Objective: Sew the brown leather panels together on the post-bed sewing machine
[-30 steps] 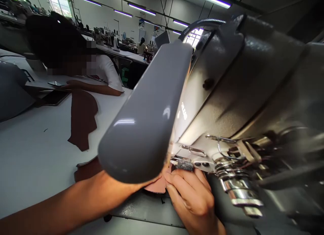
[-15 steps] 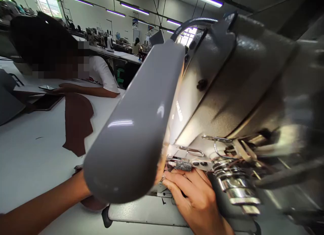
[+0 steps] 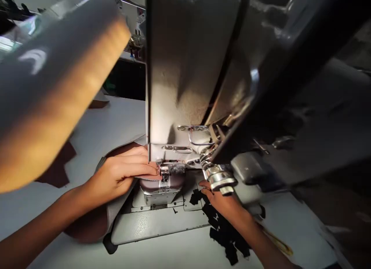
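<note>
At the sewing machine [image 3: 179,68], my left hand [image 3: 124,170] is closed on a brown fabric piece [image 3: 152,172], its fingertips beside the presser foot [image 3: 164,172]. More of this brown piece with grey edging hangs down under my left wrist. Behind the machine's shiny tension knob [image 3: 220,178], my right hand [image 3: 220,201] reaches in from the right, with its fingers apart and partly hidden. Its fingertips are close to a pile of small black fabric pieces [image 3: 216,218], and I see nothing held in them.
A grey lamp [image 3: 58,79] with a warm glow fills the upper left and blocks the view there. Another brown cut piece [image 3: 59,168] lies on the white table [image 3: 121,110]. A yellow-handled tool [image 3: 279,244] lies at the lower right.
My view has swung, so the lamp now stands further left and uncovers my left hand. My right hand has moved from the presser foot rightward to the black pieces.
</note>
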The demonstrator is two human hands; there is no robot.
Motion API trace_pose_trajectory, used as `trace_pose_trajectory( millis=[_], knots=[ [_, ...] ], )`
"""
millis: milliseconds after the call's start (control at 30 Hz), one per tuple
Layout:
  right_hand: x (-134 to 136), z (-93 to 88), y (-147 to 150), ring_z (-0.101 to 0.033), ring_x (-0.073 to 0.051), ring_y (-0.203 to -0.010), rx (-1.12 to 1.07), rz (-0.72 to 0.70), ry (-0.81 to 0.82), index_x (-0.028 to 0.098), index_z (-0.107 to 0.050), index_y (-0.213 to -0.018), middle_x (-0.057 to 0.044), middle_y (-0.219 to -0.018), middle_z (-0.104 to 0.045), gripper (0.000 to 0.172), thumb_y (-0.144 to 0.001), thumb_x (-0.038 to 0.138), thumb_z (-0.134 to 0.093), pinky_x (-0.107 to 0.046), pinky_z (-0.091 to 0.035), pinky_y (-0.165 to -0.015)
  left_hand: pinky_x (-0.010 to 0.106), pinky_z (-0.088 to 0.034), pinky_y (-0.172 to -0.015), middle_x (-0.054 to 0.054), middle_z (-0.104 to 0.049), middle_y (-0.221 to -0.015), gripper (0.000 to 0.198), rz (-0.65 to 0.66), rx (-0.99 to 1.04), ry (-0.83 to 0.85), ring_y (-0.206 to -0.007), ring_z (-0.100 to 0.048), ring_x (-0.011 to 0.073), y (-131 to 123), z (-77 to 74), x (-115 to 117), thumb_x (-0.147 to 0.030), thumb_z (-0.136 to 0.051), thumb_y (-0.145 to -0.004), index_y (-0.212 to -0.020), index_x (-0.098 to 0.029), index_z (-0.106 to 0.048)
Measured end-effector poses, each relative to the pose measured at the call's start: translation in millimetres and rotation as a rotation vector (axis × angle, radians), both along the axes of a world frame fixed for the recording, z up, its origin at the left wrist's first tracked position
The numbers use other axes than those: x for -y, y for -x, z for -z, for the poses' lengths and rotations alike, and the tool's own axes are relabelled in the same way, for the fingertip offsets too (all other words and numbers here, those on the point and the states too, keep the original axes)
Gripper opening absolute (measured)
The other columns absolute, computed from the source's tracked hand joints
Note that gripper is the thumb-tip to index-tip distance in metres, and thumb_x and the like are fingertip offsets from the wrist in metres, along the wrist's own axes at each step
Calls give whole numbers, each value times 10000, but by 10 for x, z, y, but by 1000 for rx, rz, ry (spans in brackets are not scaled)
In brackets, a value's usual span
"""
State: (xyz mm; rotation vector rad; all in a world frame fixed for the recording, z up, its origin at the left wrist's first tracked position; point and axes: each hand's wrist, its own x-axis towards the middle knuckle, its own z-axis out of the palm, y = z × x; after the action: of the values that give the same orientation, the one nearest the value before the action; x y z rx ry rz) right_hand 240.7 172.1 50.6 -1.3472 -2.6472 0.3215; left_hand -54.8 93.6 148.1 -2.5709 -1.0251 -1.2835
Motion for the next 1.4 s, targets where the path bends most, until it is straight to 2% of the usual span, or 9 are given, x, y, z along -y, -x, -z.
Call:
trace_pose_trajectory(
  millis=[100,200,367,500,633,733,867,1167,1400],
  knots=[
    [-17,136,74,-639,-169,-876,58,-31,124,181,-685,-947,-41,-936,-697,137,-857,157,-585,-352,-495,-817,195,-512,-596,-13,-706,-747,500,-24,-6,-15,-685,-624,129,26,17,-27,75,-320,-645,-837,-230,-667],
    [-42,231,134,-623,-182,-920,57,-88,201,156,-685,-911,-46,-916,-688,121,-813,118,-625,-347,-481,-826,245,-501,-653,1,-699,-765,443,-108,-34,-30,-726,-601,157,27,101,39,46,-357,-701,-874,-230,-657],
    [-127,299,90,-596,-155,-849,-47,-91,244,149,-647,-831,-12,-840,-650,54,-828,119,-602,-347,-465,-819,394,-477,-857,123,-657,-1086,379,-117,-117,-74,-1025,-551,273,-299,425,440,-32,-484,-799,-1149,-126,-592],
    [-118,237,17,-576,-133,-764,-196,-94,278,161,-638,-802,2,-789,-625,105,-779,75,-582,-269,-449,-738,279,-499,-673,95,-668,-906,286,-163,34,201,-789,-602,193,-766,774,621,-21,-454,-853,-1086,-140,-569],
    [35,70,40,-562,-123,-747,-309,-129,326,188,-611,-787,15,-784,-609,139,-754,70,-546,-228,-431,-719,265,-481,-624,51,-640,-853,186,-237,250,559,-702,-591,173,-1105,1068,444,-130,-464,-871,-1033,-186,-539],
    [157,-12,100,-558,-131,-788,-340,-169,359,197,-581,-772,23,-793,-608,126,-748,78,-547,-233,-414,-738,244,-472,-622,40,-636,-865,143,-245,310,628,-713,-588,162,-1242,1241,284,-144,-445,-855,-969,-185,-520],
    [219,19,145,-556,-134,-778,-350,-147,385,191,-566,-825,14,-802,-599,154,-735,68,-545,-240,-407,-727,216,-432,-585,7,-612,-739,141,-303,401,705,-618,-548,135,-1305,1426,226,-183,-386,-883,-841,-181,-520],
    [216,162,129,-537,-126,-730,-393,-116,445,184,-628,-777,0,-799,-580,130,-773,102,-528,-243,-404,-714,195,-364,-518,-39,-532,-553,242,-398,485,876,-505,-466,109,-1277,1656,223,-307,-484,-849,-667,-164,-554],
    [209,168,44,-530,-117,-665,-458,-18,460,187,-632,-784,12,-749,-594,132,-776,163,-502,-219,-413,-631,194,-398,-534,-39,-603,-611,183,-404,449,807,-519,-516,113,-1267,1643,270,-274,-473,-866,-961,-198,-610]
  ],
)
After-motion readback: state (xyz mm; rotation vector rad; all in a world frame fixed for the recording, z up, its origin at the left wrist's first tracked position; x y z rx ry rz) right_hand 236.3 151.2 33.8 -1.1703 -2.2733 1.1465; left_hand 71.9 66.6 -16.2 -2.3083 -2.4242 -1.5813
